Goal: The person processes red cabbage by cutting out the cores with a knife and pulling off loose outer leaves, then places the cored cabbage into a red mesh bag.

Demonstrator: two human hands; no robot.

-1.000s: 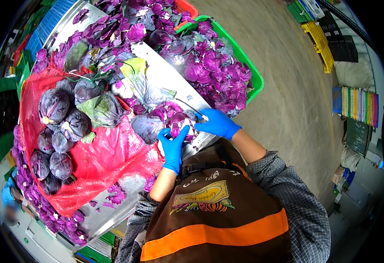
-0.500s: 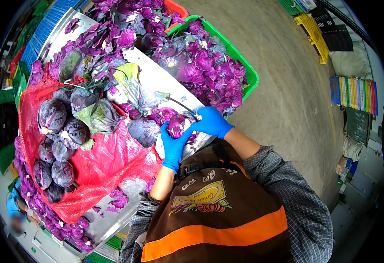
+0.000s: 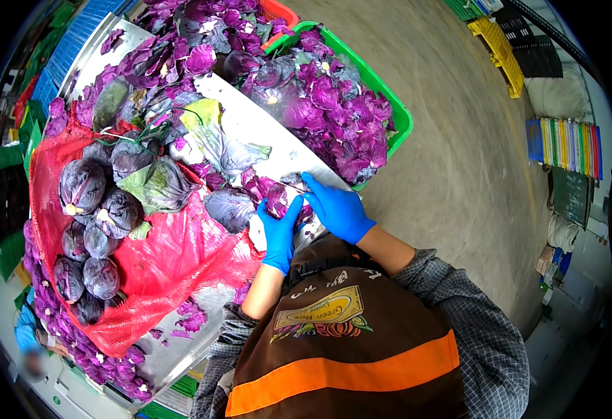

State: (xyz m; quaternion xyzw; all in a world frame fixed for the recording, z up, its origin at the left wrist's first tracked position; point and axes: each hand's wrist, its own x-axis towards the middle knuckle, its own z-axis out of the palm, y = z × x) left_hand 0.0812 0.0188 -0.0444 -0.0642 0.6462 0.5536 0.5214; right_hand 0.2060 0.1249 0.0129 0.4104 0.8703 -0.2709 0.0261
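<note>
My left hand (image 3: 278, 234), in a blue glove, is closed around a peeled red cabbage (image 3: 276, 201) above the metal table. My right hand (image 3: 338, 211), also blue-gloved, bends over the cabbage's right side, its index finger stretched along the top. The thin dark knife-like tool in that hand is mostly hidden by fingers and cabbage. A loose outer leaf (image 3: 229, 211) lies just left of the cabbage. Beyond it rests a large green-and-purple leaf (image 3: 225, 148). Several whole red cabbages (image 3: 82, 183) sit on a red mesh bag (image 3: 173, 255) to the left.
A green crate (image 3: 401, 124) full of purple leaves stands against the far right side of the metal table (image 3: 250, 124), with a red crate (image 3: 288, 15) behind it. Trimmed leaves heap up at the back. A co-worker (image 3: 28, 332) is at far left. A yellow pallet (image 3: 496, 52) stands across the floor.
My right hand has turned and come down along the cabbage's right side. The dark tool, which pointed up and left over the table, is now mostly out of sight. My left hand keeps its hold.
</note>
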